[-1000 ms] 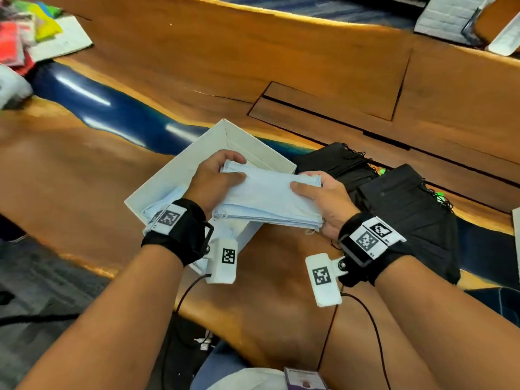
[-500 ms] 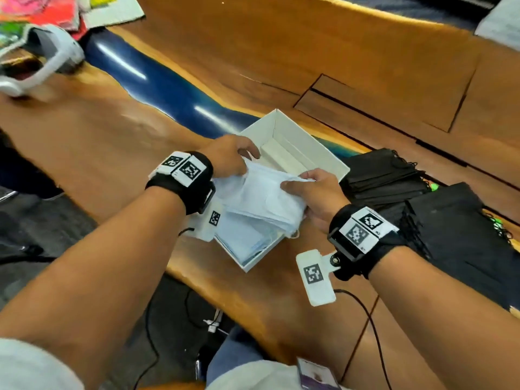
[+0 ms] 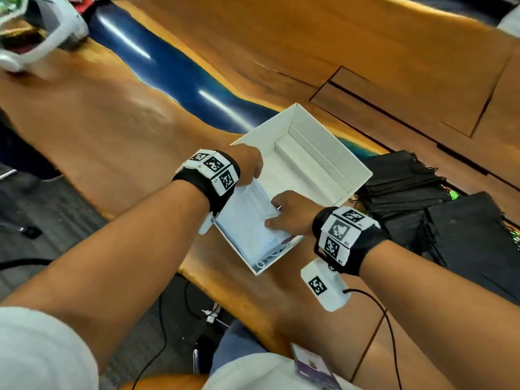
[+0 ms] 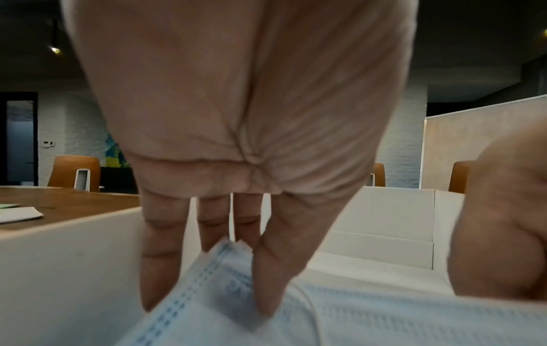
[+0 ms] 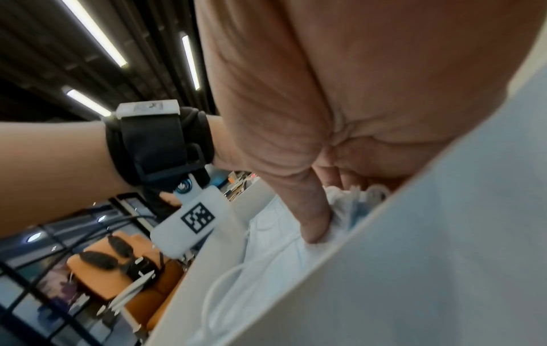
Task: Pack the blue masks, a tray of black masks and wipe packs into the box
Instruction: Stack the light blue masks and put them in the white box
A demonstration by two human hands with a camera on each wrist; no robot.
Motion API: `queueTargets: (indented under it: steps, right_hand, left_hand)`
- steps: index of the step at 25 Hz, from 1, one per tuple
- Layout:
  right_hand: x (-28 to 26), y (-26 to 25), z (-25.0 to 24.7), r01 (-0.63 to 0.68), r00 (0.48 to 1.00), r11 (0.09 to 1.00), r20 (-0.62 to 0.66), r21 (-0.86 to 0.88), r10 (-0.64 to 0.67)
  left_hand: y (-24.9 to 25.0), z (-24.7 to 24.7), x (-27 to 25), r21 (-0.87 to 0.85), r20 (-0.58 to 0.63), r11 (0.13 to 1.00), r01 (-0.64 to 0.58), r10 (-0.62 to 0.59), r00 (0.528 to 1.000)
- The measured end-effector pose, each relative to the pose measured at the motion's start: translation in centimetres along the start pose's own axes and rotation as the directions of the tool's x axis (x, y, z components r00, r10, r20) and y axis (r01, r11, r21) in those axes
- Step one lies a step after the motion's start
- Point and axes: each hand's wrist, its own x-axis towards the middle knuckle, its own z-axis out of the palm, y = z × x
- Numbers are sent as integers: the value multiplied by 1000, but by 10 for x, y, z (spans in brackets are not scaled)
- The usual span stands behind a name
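Observation:
A white open box (image 3: 318, 153) lies on the wooden table. A stack of light blue masks (image 3: 247, 220) sits in its near end. My left hand (image 3: 250, 175) pinches the stack's left end; in the left wrist view the mask edge (image 4: 225, 269) runs between thumb and straight fingers (image 4: 159, 257). My right hand (image 3: 278, 215) grips the right end, its thumb (image 5: 313, 222) pushed into the masks (image 5: 275, 245) beside the box wall (image 5: 444, 234). Stacks of black masks (image 3: 405, 187) lie right of the box. No wipe packs are in view.
A second, bigger pile of black masks (image 3: 464, 235) lies at the far right. A white headset (image 3: 42, 32) sits at the table's far left. A blue resin strip (image 3: 174, 74) crosses the wood. The table's near edge (image 3: 225, 299) runs just under the box.
Both hands have carried the blue mask stack from above the box rim down into the box's near end. The head view has swung to the left.

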Motion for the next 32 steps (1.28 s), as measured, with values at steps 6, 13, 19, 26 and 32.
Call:
queueTargets:
  steps: [6, 13, 19, 26, 32]
  right_hand:
    - [6, 3, 7, 48, 999, 963, -4, -265, -51]
    - [7, 21, 5, 35, 999, 971, 48, -237, -24]
    - [-7, 33, 9, 57, 985, 930, 171, -364, 6]
    - [-16, 43, 9, 85, 982, 935, 189, -343, -20]
    - [-21, 46, 10, 109, 989, 926, 136, -360, -63]
  left_hand:
    - [-11, -4, -3, -68, -406, 982, 177, -189, 894]
    - [-18, 3, -19, -95, -247, 956, 276, -291, 924]
    - [-9, 18, -31, -157, -121, 931, 331, -350, 929]
    - [0, 25, -39, -187, -68, 913, 364, -381, 922]
    - [21, 18, -51, -122, -168, 926, 358, -374, 912]
